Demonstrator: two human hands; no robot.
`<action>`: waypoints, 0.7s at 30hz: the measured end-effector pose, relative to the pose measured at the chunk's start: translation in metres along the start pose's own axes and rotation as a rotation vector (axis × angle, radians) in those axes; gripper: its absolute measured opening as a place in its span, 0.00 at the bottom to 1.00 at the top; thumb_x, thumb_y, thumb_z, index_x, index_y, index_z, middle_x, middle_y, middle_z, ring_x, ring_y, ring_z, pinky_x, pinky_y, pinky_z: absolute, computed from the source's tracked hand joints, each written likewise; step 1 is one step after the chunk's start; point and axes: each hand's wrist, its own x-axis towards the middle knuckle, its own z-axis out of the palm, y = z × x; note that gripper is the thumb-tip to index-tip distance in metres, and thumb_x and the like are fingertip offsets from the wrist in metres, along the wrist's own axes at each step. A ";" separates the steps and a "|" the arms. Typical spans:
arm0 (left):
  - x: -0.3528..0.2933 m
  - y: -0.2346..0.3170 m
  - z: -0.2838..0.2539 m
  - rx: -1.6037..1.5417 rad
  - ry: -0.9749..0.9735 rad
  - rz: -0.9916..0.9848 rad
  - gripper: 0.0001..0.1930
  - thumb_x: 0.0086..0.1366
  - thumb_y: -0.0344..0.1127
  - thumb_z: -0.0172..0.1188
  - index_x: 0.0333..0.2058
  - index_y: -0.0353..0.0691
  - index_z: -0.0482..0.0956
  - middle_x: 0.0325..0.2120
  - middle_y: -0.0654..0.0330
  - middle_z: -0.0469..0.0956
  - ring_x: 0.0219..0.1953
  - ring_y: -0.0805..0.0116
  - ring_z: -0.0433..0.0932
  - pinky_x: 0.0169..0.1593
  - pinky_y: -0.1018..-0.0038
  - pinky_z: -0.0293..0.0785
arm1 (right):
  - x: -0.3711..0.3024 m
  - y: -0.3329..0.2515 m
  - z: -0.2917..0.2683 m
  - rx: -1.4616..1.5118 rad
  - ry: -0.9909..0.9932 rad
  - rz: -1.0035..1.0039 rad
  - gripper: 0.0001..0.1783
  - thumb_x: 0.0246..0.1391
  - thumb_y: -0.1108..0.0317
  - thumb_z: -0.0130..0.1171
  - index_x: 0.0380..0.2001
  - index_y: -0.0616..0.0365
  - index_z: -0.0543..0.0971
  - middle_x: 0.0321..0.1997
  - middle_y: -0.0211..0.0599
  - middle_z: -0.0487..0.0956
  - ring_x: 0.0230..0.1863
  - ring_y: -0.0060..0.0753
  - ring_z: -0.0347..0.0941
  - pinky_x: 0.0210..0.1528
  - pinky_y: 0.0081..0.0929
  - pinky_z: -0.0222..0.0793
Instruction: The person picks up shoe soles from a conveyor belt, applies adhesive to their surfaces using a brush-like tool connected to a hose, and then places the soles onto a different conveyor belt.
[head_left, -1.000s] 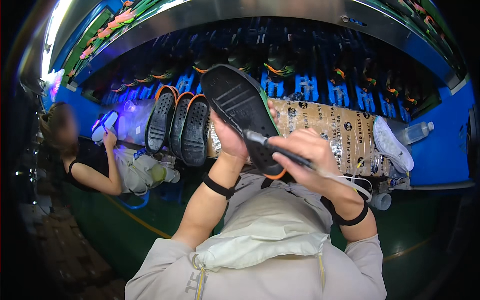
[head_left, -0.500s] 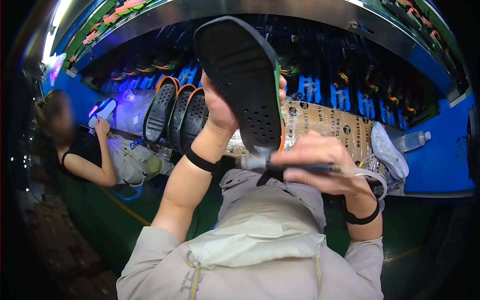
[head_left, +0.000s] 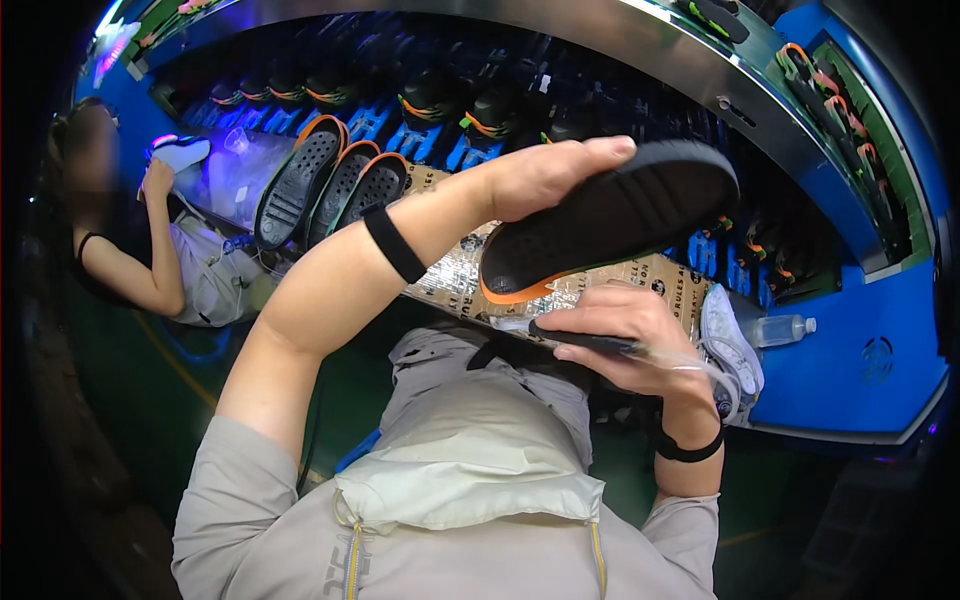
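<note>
My left hand [head_left: 560,178] grips a black shoe sole [head_left: 615,215] with an orange and green rim, held tilted above the bench. Its heel end points down toward me, the broad toe end up to the right; most of my fingers are hidden behind it. Just below the sole, my right hand [head_left: 635,330] holds a brush [head_left: 585,340] with a dark handle and pale tip. A clear tube [head_left: 705,368] runs from the handle's back end past my wrist. The brush tip looks apart from the sole.
Several black soles with orange rims [head_left: 300,180] stand to the left on the bench covered in printed brown tape [head_left: 455,275]. At right lie a white shoe [head_left: 728,335] and a clear bottle [head_left: 783,330]. Behind runs a rack of shoe parts. A person [head_left: 130,230] works at far left.
My left hand has turned the sole from near upright to a slant and moved it right and lower. The brush has come away from its heel end. The view has shifted to the right.
</note>
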 end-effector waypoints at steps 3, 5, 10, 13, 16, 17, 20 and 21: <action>-0.003 0.018 0.021 0.267 0.075 -0.035 0.40 0.78 0.69 0.49 0.55 0.33 0.87 0.48 0.55 0.88 0.48 0.67 0.85 0.55 0.70 0.80 | 0.003 -0.006 0.003 -0.069 0.091 0.066 0.20 0.52 0.75 0.76 0.50 0.55 0.89 0.33 0.40 0.82 0.35 0.47 0.81 0.39 0.40 0.77; 0.008 0.018 0.019 0.354 0.033 -0.106 0.42 0.76 0.73 0.49 0.54 0.33 0.88 0.48 0.53 0.88 0.48 0.64 0.85 0.56 0.68 0.79 | 0.004 -0.003 0.006 -0.170 0.046 0.019 0.19 0.52 0.74 0.76 0.49 0.55 0.89 0.32 0.40 0.81 0.36 0.46 0.81 0.39 0.39 0.78; 0.011 0.021 0.020 0.589 0.024 -0.142 0.45 0.75 0.76 0.46 0.55 0.33 0.88 0.47 0.49 0.88 0.48 0.60 0.84 0.57 0.65 0.78 | 0.005 -0.013 -0.005 -0.166 0.019 0.073 0.22 0.49 0.76 0.75 0.50 0.55 0.87 0.35 0.40 0.81 0.35 0.48 0.80 0.37 0.42 0.77; 0.012 0.016 0.015 0.582 0.061 -0.116 0.45 0.78 0.75 0.43 0.55 0.33 0.87 0.45 0.52 0.88 0.46 0.64 0.85 0.55 0.67 0.79 | 0.006 0.002 0.003 -0.303 -0.036 -0.020 0.20 0.50 0.72 0.77 0.48 0.55 0.88 0.34 0.39 0.81 0.36 0.47 0.80 0.40 0.42 0.76; 0.005 0.000 -0.007 0.450 0.172 -0.147 0.41 0.79 0.71 0.44 0.54 0.35 0.88 0.44 0.58 0.87 0.45 0.71 0.84 0.51 0.69 0.80 | 0.006 -0.001 -0.002 -0.173 -0.101 -0.093 0.18 0.52 0.70 0.76 0.48 0.55 0.88 0.34 0.36 0.80 0.38 0.45 0.79 0.43 0.42 0.74; -0.002 -0.007 -0.020 0.408 0.245 -0.162 0.40 0.81 0.70 0.42 0.58 0.35 0.85 0.46 0.58 0.88 0.45 0.71 0.85 0.52 0.69 0.82 | 0.005 -0.001 -0.004 -0.110 -0.109 -0.101 0.18 0.53 0.69 0.75 0.48 0.55 0.87 0.35 0.36 0.80 0.38 0.44 0.79 0.43 0.42 0.74; -0.025 -0.049 -0.050 -0.179 0.375 0.191 0.41 0.81 0.70 0.36 0.67 0.38 0.77 0.56 0.52 0.84 0.56 0.62 0.84 0.63 0.63 0.80 | -0.007 0.010 -0.003 -0.058 0.137 -0.018 0.16 0.50 0.73 0.75 0.44 0.55 0.89 0.31 0.37 0.83 0.33 0.42 0.80 0.41 0.37 0.75; -0.038 -0.063 -0.060 -0.390 0.386 0.338 0.41 0.82 0.70 0.34 0.70 0.39 0.73 0.61 0.50 0.82 0.61 0.57 0.82 0.67 0.60 0.78 | -0.012 0.014 -0.003 -0.024 0.218 0.017 0.15 0.50 0.74 0.75 0.43 0.55 0.90 0.31 0.37 0.84 0.32 0.41 0.81 0.40 0.36 0.75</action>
